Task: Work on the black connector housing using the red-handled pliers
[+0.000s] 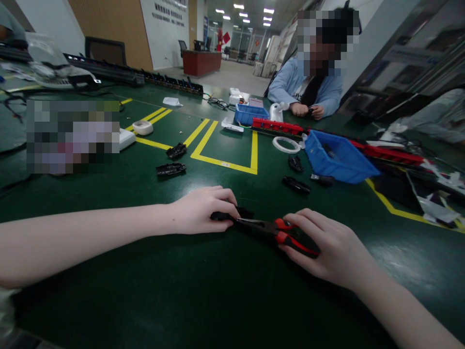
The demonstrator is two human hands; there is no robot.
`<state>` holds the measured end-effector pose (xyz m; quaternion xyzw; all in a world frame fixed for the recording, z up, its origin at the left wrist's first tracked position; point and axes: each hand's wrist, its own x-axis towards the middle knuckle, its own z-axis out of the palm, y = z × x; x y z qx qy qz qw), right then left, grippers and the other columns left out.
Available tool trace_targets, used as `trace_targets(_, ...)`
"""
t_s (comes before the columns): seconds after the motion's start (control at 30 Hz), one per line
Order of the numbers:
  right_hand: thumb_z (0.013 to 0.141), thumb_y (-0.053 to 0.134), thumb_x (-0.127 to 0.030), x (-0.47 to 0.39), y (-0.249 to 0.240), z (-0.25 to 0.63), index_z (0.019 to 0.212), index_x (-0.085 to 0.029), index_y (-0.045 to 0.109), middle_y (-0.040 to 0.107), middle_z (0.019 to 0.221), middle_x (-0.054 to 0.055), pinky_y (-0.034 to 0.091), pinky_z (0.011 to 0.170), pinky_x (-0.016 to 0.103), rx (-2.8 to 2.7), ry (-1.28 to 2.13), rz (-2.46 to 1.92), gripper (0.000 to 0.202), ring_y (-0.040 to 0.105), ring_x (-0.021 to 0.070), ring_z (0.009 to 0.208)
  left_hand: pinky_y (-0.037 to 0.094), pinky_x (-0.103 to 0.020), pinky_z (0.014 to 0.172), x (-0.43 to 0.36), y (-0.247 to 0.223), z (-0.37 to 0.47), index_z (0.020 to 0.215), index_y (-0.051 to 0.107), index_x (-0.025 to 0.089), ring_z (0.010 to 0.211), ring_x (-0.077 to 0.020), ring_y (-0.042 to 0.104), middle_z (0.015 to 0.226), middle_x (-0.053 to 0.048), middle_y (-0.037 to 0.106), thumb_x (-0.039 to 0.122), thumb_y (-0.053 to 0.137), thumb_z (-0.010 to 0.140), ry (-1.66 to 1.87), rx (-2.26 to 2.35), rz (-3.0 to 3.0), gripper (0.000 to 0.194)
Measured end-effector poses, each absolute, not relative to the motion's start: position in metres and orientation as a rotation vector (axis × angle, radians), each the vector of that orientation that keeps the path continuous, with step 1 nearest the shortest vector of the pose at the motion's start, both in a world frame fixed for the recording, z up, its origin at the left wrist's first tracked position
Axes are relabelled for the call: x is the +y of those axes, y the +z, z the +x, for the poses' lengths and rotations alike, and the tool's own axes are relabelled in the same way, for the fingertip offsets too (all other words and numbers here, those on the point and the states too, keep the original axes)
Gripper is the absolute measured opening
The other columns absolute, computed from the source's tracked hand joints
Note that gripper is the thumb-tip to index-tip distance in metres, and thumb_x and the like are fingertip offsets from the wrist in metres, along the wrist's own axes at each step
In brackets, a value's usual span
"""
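Observation:
My left hand point(207, 211) is closed on a black plastic part point(245, 212), pinning it low over the green table point(174, 291). Red-and-black long-nose pliers point(278, 230) are gripped by the handles in my right hand point(327, 245). Their tips meet the part beside my left fingertips; whether the jaws bite on anything I cannot make out. Beyond my left hand lie two similar black parts, one nearer point(170, 169) and one farther point(176, 150). More black pieces point(296, 185) rest ahead of my right hand.
A blue bin point(339, 157) with dark pieces inside stands at the right, beside a white tape roll point(286, 144). Farther back are a smaller blue bin point(250, 114) and red strips point(278, 127). Yellow tape point(225, 165) marks the table. A person point(308, 87) sits across.

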<state>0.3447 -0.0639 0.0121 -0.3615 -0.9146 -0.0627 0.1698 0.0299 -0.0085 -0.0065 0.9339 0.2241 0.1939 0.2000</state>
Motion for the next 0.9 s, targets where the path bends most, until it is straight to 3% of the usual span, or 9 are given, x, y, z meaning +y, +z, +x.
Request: trace_targets(0.9,0.09,0.064,-0.039,-0.0609,0.0085,0.3505,0.119,-0.017,0.058,0.071,0.104,0.013,0.061,0.069,0.035,-2.598,-0.264,-0.968,0.037,0.071,0.0229,0.084,0.05,-0.033,0.083,-0.01,-0.0072,0.0307,0.11,0.073,0.022,0.101,-0.0216,0.062,0.114,-0.007,0.064,0.022,0.061,0.095,0.545,0.623,2.665,0.019)
